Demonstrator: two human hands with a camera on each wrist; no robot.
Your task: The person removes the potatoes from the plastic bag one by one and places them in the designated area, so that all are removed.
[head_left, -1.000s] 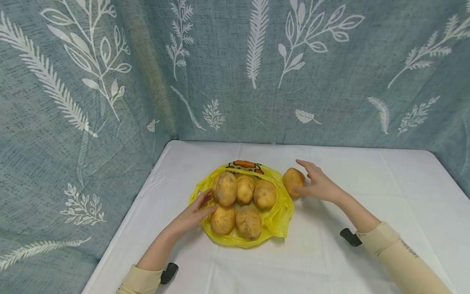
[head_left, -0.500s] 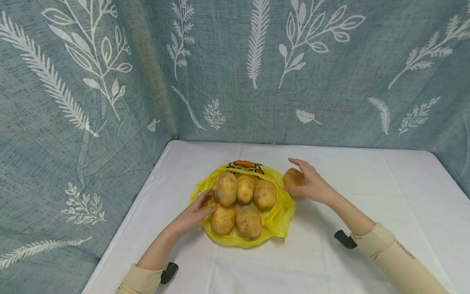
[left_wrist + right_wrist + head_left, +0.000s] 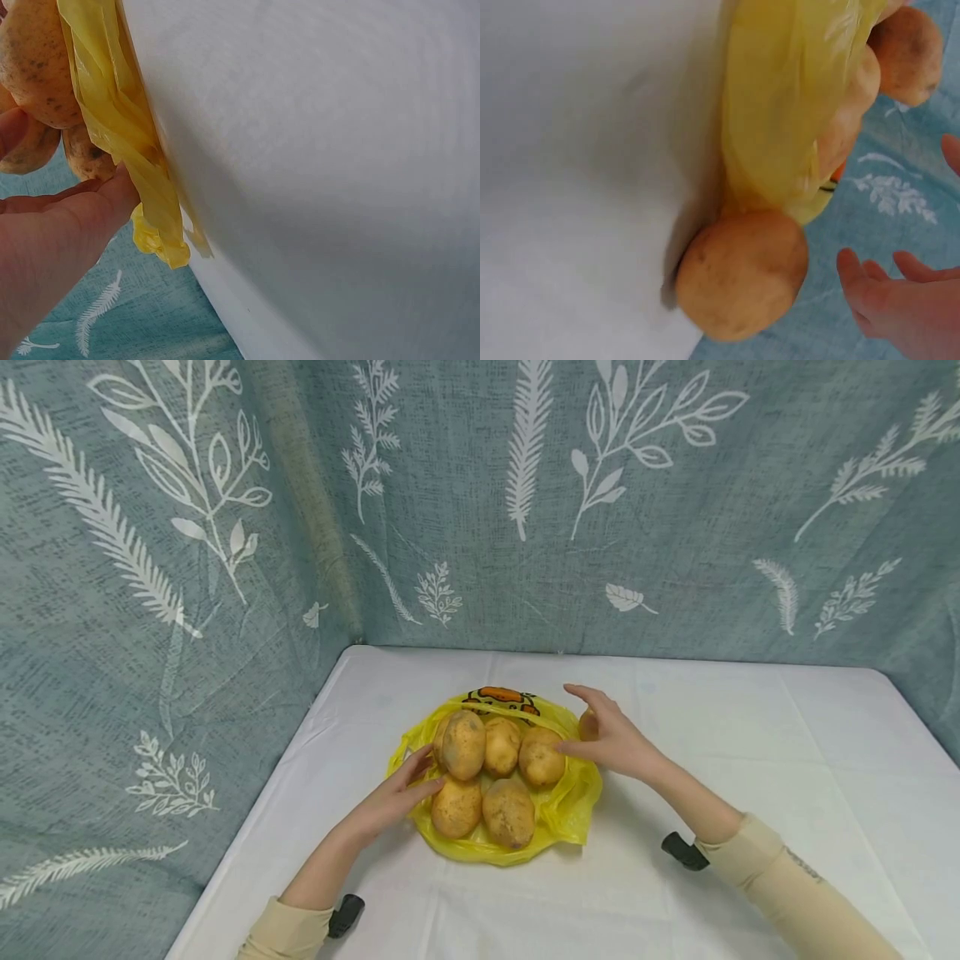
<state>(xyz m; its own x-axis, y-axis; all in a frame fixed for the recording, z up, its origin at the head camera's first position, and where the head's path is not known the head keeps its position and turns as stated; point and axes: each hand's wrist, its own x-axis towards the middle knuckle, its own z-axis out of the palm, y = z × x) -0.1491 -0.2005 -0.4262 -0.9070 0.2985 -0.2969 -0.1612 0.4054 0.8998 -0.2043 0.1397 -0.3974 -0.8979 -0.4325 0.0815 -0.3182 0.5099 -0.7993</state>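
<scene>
A yellow plastic bag (image 3: 573, 806) lies spread on the table, its mouth wide, with several potatoes (image 3: 463, 745) inside. My left hand (image 3: 390, 797) rests at the bag's left side; in the left wrist view its extended fingers (image 3: 75, 202) touch the bag's edge (image 3: 124, 105), with the thumb near a potato (image 3: 41, 67). Over the bag's right side hovers my right hand (image 3: 618, 739), fingers and thumb spread, holding nothing. It partly hides a loose potato (image 3: 588, 725) beside the bag; the right wrist view shows that potato (image 3: 742, 274) on the cloth, apart from the hand (image 3: 907, 300).
White cloth (image 3: 750, 735) covers the table. Blue-green curtains (image 3: 472, 568) with white leaf patterns stand along the back and left. A small black device (image 3: 347, 916) sits at the left wrist, and another black device (image 3: 684, 852) at the right.
My right hand has moved left, from around the loose potato to over the bag's right edge, leaving that potato in place. The left hand and bag stay put.
</scene>
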